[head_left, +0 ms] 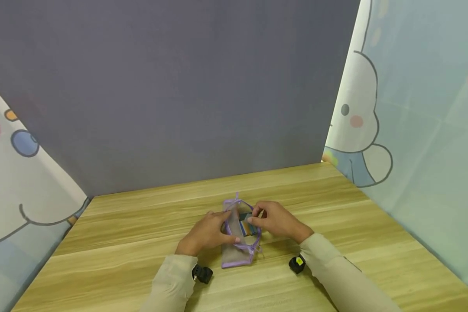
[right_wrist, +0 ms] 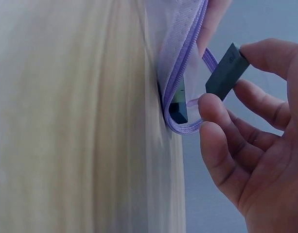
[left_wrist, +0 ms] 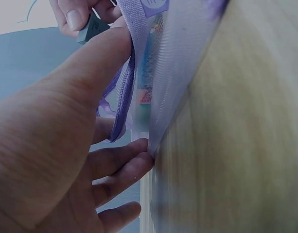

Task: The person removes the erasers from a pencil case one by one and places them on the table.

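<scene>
A mesh pencil pouch (head_left: pixel 234 255) with purple zip edging lies on the table, its mouth spread wide. The thumb and fingers of my left hand (head_left: pixel 210 232) are splayed and fairly straight along the near-left side of the mouth, touching the zipper edge (left_wrist: pixel 124 90) and mesh. Over the opening, my right hand (head_left: pixel 277 220) pinches a small dark green block (right_wrist: pixel 227 73), marked with faint lettering, by thumb and fingertips. Inside the pouch, blue and yellow-brown striped items (head_left: pixel 247 228) show, and another dark block (right_wrist: pixel 179 112) sits just within the zipper loop.
The pouch rests on a wood-grain table (head_left: pixel 140 216). A plain grey panel (head_left: pixel 203 95) stands along its back edge, and cartoon-printed curtains (head_left: pixel 421 130) hang at both sides. Black wrist cameras (head_left: pixel 296 263) sit below each sleeve, close above the tabletop.
</scene>
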The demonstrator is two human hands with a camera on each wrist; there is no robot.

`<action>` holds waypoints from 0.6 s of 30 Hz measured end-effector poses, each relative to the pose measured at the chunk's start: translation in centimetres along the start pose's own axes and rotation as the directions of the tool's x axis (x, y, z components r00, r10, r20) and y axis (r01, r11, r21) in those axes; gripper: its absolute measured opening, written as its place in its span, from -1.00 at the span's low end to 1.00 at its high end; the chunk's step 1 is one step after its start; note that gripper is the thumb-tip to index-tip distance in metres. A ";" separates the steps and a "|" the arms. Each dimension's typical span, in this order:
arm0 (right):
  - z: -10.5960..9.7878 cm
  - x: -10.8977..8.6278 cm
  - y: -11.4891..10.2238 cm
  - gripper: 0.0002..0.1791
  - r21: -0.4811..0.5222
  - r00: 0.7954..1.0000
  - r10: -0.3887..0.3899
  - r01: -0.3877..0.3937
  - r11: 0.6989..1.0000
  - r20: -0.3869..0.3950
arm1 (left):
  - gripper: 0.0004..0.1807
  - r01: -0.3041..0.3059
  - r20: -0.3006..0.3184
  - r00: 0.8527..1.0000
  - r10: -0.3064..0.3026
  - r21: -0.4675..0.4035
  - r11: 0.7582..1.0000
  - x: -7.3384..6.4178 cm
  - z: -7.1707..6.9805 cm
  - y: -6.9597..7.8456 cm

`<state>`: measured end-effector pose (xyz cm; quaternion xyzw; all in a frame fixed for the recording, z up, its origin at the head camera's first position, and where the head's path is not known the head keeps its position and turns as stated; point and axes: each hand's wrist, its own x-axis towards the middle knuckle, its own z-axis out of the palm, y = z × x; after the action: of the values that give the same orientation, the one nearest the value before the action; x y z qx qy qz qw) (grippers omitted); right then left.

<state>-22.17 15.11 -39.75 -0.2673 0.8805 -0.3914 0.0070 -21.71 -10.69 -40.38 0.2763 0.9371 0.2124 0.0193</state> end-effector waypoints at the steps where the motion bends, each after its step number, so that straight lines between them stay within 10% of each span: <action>1: -0.1 0.1 0.0 -0.83 0.001 1.000 -0.002 0.002 1.000 -0.003 | 0.04 0.001 -0.002 1.000 -0.001 -0.001 1.000 0.0 -0.1 0.0; 18: -0.4 -0.5 0.2 -0.78 0.026 1.000 0.022 -0.021 0.999 -0.021 | 0.05 0.002 0.007 1.000 -0.002 -0.008 1.000 0.2 -0.1 0.2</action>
<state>-21.94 15.69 -39.69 -0.2535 0.8783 -0.4054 0.0052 -21.80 -10.49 -40.18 0.2761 0.9364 0.2153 0.0239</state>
